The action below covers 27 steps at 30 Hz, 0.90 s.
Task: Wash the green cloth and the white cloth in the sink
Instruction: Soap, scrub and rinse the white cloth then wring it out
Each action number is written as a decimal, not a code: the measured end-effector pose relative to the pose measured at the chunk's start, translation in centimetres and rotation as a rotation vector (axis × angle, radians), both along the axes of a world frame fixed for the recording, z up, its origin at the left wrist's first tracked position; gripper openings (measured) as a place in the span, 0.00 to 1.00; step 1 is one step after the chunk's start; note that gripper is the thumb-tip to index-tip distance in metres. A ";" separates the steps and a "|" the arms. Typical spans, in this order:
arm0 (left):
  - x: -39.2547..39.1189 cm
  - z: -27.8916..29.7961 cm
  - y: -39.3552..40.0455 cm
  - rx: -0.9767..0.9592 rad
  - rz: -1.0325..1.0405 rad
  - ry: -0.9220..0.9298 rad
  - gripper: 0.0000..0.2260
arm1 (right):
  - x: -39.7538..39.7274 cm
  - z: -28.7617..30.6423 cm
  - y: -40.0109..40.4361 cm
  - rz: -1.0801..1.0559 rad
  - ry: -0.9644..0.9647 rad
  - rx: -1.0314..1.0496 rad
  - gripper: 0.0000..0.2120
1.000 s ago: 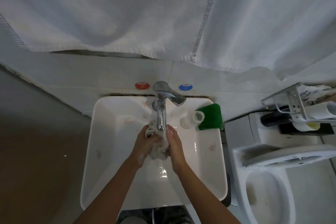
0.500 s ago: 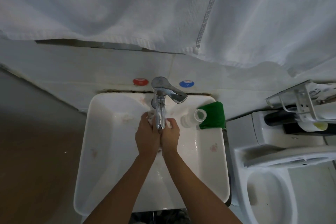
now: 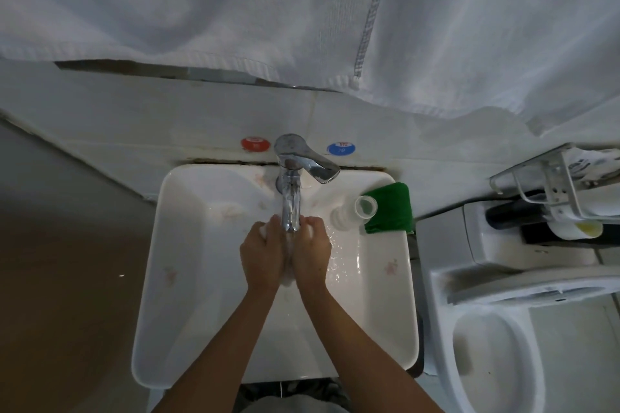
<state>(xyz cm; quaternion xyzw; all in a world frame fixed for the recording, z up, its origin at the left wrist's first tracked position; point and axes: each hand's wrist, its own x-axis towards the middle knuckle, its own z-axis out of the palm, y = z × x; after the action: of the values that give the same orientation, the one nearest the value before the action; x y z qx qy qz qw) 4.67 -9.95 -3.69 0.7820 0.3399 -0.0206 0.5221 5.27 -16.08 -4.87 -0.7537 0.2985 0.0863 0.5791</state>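
Observation:
My left hand (image 3: 261, 255) and my right hand (image 3: 312, 253) are pressed together under the chrome tap (image 3: 290, 208), fingers curled round the white cloth (image 3: 262, 231). Only small bits of the cloth show at my fingertips and below my palms. Both hands are over the basin of the white sink (image 3: 385, 318). The green cloth (image 3: 391, 208) lies folded on the sink's back right corner, untouched.
A clear bottle (image 3: 355, 211) lies on its side next to the green cloth. White towels (image 3: 235, 10) hang above the sink. A toilet (image 3: 496, 345) stands to the right, with a metal rack (image 3: 553, 191) above its cistern. Red and blue stickers mark the wall behind the tap.
My hands have closed together over the white cloth and moved up under the spout. A second ago the cloth showed crumpled between them; now it is mostly hidden.

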 end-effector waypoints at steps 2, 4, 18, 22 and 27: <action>-0.2 0.1 0.4 -0.098 -0.016 -0.043 0.09 | -0.3 -0.2 0.4 0.072 -0.061 0.042 0.11; -0.4 0.5 0.6 -0.233 -0.052 -0.111 0.10 | -0.3 -0.3 0.9 0.130 -0.100 0.090 0.16; 0.1 1.2 0.2 0.021 -0.114 -0.023 0.12 | -0.8 0.3 0.9 0.156 -0.088 -0.095 0.17; 0.1 0.6 -0.2 -0.043 -0.052 -0.078 0.13 | -0.8 0.2 0.5 0.030 -0.080 -0.037 0.16; 0.4 0.6 -0.1 -0.114 -0.085 0.006 0.09 | -0.7 0.6 0.6 -0.058 -0.116 0.079 0.08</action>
<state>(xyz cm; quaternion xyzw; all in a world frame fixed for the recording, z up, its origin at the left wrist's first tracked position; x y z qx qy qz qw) 5.09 -10.05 -3.05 0.7647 0.3062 -0.0641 0.5634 4.61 -15.47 -4.31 -0.7250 0.2826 0.0374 0.6271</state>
